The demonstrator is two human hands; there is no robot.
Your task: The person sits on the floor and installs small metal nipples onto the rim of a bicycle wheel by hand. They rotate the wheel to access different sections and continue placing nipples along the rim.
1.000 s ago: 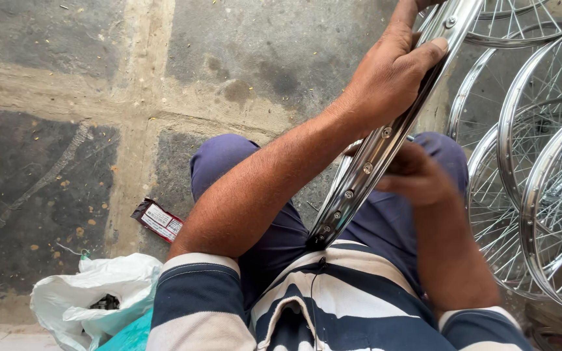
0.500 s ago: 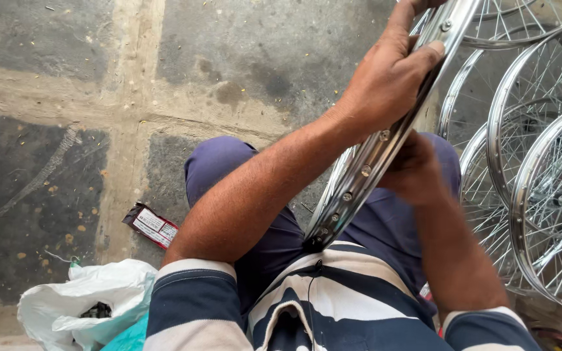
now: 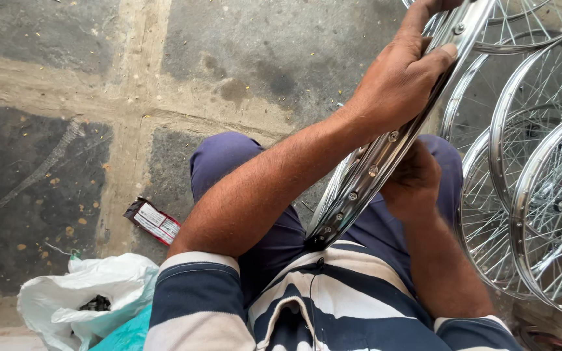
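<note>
Head view, looking down on a seated person in a striped shirt and dark blue trousers. A shiny metal wheel rim (image 3: 385,156) runs slantwise from the person's belly up toward the top right corner, resting across the lap, and everything else is placed from it. The left hand (image 3: 401,81) grips the rim's upper part, fingers curled over the far edge and thumb pressed along the near one. The right hand (image 3: 414,185) sits just behind the rim at its middle, on the side toward the stacked wheels; its fingers are hidden by the rim, so I cannot tell whether they are closed or spread. To the right of the rim, a stack of spoked wheels (image 3: 541,195) leans close together (several overlapping, all silvery). Well to the left of the rim, on the stone floor (image 3: 53,130), lies a small dark red wrapper (image 3: 152,221). Farther down and left of the rim's lower end sits a white plastic bag (image 3: 82,296), its mouth open, with something dark inside and a teal bag (image 3: 121,333) beside it.
</note>
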